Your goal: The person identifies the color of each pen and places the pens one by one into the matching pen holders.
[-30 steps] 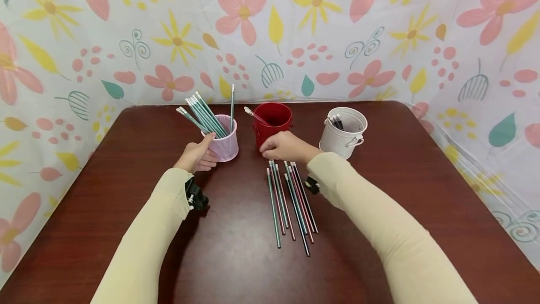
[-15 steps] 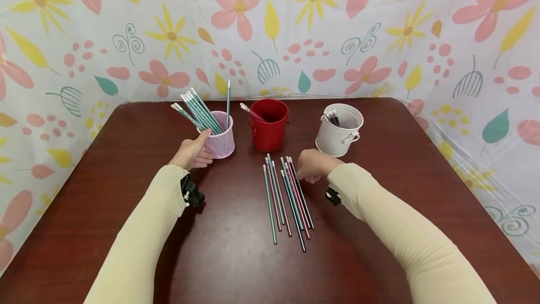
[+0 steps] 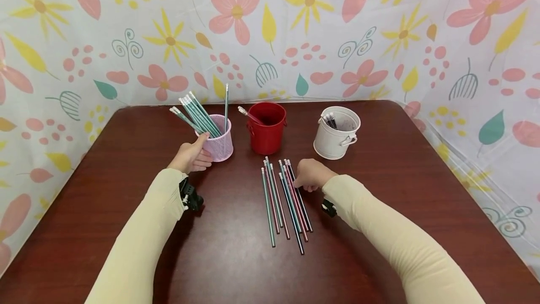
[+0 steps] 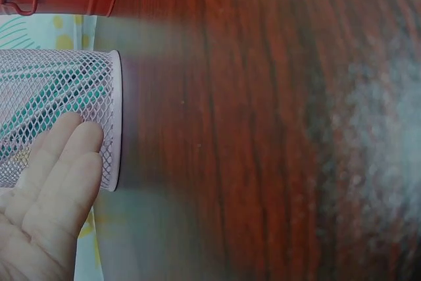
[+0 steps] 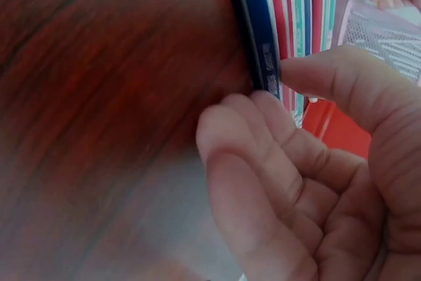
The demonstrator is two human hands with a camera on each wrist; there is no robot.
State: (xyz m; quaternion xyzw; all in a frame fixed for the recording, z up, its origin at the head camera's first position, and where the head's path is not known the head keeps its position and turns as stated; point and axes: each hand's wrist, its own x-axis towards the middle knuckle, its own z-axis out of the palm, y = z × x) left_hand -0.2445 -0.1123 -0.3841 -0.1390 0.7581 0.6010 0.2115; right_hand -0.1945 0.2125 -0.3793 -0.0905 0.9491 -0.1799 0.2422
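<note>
My left hand (image 3: 191,156) rests against the pink mesh pen cup (image 3: 221,148), thumb near its rim and fingers straight along its side. Several green pencils (image 3: 201,118) with white erasers lean in that cup. My right hand (image 3: 311,175) is at the right side of the loose pencils on the table, low over their eraser ends. Its thumb and curled fingers pinch the outermost dark blue pencil (image 5: 258,18), which still lies beside the others. Green, red and dark pencils (image 3: 276,201) make up the row.
A red bucket (image 3: 266,140) with a red pencil leaning out stands behind the row. To its right is a white bucket (image 3: 331,144) with several black pencils inside. The brown table (image 3: 228,257) ends at a flowered cloth backdrop (image 3: 270,36).
My right hand has moved from in front of the red bucket to the right edge of the row and taken hold of the dark blue pencil. My left hand stays at the cup.
</note>
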